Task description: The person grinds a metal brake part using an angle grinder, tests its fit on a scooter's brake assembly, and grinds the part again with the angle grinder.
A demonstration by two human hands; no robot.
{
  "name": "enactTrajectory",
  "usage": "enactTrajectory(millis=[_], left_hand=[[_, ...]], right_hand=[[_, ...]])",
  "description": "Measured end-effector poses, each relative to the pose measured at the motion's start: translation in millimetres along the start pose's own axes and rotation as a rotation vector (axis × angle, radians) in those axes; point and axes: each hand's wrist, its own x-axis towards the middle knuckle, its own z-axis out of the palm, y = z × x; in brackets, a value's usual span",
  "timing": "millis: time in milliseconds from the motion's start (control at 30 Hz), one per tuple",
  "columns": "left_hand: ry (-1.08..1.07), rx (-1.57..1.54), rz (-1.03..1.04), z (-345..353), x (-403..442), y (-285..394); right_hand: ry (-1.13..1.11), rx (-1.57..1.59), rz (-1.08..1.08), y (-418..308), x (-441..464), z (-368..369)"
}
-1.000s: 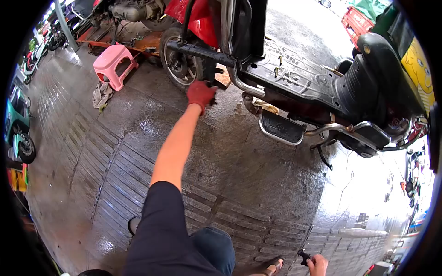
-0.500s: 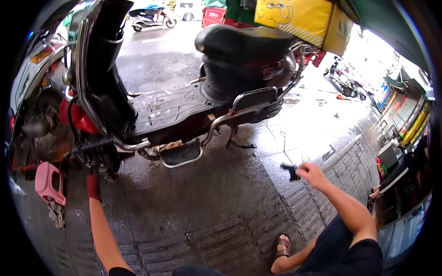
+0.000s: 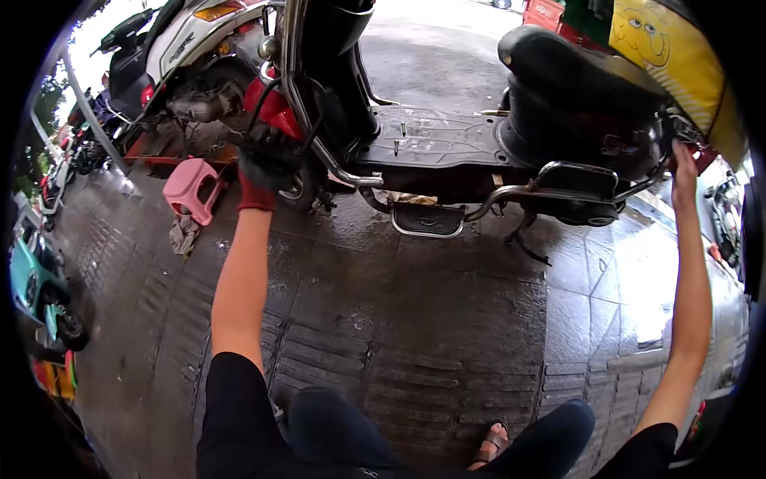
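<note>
My left hand [image 3: 267, 164], in a glove with a red cuff and dark palm area, is at the front wheel [image 3: 303, 191] of a dark scooter. Its fingers blend into the dark parts there, so their grip is unclear. My bare right hand [image 3: 684, 176] is raised at the scooter's rear, fingers straight, beside the chrome side rail [image 3: 638, 188] and below the yellow box [image 3: 678, 64]; contact is unclear. The scooter's black seat [image 3: 558, 68] and grey footboard [image 3: 447, 136] lie between my hands. Two small bolt-like pieces [image 3: 396, 147] are on the footboard.
A pink stool [image 3: 190, 190] stands left of the front wheel, with a rag [image 3: 183, 234] by it. Behind it is a white scooter [image 3: 187, 48]. A teal scooter [image 3: 38, 279] stands far left. The kickstand [image 3: 527, 247] reaches wet paving [image 3: 415, 303].
The view has swung left. My right hand has gone from low over the paving to the scooter's rear, and the small black object it held no longer shows. My left hand remains by the front wheel.
</note>
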Motion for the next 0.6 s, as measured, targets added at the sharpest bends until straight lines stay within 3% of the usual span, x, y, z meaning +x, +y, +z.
enactTrajectory(millis=[67,200,267,300,400,467,500,567,600], left_hand=[[0.332,0.035,0.010,9,-9,-20],[0.509,0.025,0.019,61,-21,-68],[0.737,0.221,-0.035,103,-11,-87],[0.768,0.447,-0.046,92,-22,-86],[0.738,0.951,-0.181,78,-34,-65],[0.651,1.231,-0.127,72,-21,-38],[0.609,1.426,-0.076,69,-10,-19],[0.492,1.774,0.040,69,6,14],[0.433,1.810,0.086,68,19,23]], right_hand=[[0.026,0.126,-0.054,10,39,13],[0.027,0.347,-0.027,41,113,22],[0.108,0.280,-0.047,43,136,23],[0.091,0.228,-0.058,41,143,25],[0.168,-0.063,-0.148,9,121,45],[0.121,-0.094,-0.232,3,120,55],[0.254,-0.144,-0.336,24,145,53],[0.415,-0.312,-0.148,-27,98,82],[0.466,-0.307,-0.314,-8,122,81]])
